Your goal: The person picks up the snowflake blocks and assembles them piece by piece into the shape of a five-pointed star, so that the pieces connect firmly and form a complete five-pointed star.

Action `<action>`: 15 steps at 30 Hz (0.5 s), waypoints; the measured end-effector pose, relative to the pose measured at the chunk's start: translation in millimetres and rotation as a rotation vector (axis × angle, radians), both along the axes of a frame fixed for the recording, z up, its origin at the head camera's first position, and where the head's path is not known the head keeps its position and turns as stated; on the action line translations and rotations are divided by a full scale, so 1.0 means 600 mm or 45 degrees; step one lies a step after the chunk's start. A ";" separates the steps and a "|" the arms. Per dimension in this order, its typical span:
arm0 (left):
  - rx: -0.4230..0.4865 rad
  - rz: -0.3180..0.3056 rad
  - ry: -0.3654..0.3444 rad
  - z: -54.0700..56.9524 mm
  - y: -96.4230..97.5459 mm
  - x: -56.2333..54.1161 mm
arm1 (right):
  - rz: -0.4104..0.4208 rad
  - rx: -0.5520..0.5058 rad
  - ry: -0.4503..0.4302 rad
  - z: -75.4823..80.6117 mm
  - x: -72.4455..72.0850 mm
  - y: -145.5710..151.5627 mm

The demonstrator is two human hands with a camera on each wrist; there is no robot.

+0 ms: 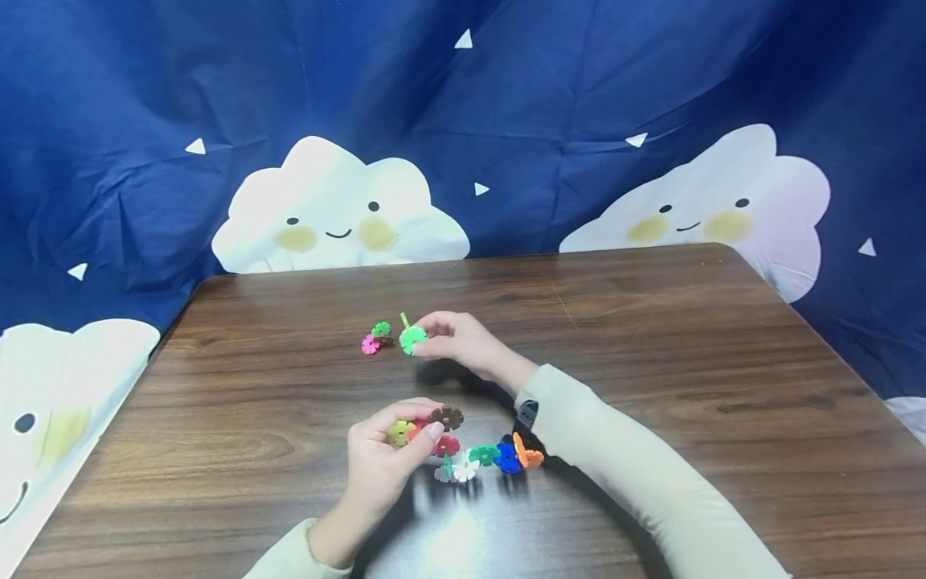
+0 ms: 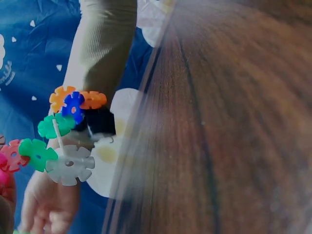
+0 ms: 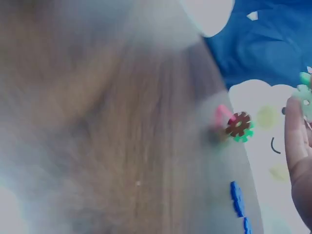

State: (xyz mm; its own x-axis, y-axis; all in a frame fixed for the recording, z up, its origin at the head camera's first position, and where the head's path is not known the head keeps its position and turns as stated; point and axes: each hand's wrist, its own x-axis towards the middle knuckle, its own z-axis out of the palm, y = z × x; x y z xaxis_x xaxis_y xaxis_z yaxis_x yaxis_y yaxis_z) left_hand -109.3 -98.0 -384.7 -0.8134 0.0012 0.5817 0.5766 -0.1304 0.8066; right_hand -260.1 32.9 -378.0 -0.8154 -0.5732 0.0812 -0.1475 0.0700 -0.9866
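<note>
My left hand (image 1: 383, 454) grips one end of a chain of flower-shaped interlocking plastic discs (image 1: 465, 466). Yellow, red, brown, white, green, blue and orange discs make up the chain, which stretches rightward toward the right forearm. In the left wrist view the white disc (image 2: 70, 165), green disc (image 2: 38, 155) and orange discs (image 2: 92, 100) hang slotted together. Farther back, my right hand (image 1: 463, 342) pinches a light green disc (image 1: 413, 339) with a yellow-green piece (image 1: 404, 320) beside it. Just left of that hand sits a small joined cluster with a pink disc (image 1: 371, 345) and green disc (image 1: 381, 329).
Both hands work above a brown wood-grain table (image 1: 239, 386). Blue discs (image 3: 237, 199) appear near the tabletop's edge in the right wrist view, with the brown disc (image 3: 239, 125) of a cluster above them. A blue cloud-patterned cloth (image 1: 521, 104) hangs behind the table.
</note>
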 end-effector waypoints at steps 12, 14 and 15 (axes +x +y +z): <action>-0.024 -0.031 0.011 0.003 0.002 -0.003 | 0.086 -0.696 -0.526 0.033 0.044 0.109; -0.018 -0.030 -0.001 0.003 0.002 -0.003 | 0.056 -0.675 -0.554 0.032 0.046 0.124; -0.013 -0.032 0.003 0.002 0.002 -0.003 | 0.033 -0.655 -0.567 0.031 0.047 0.130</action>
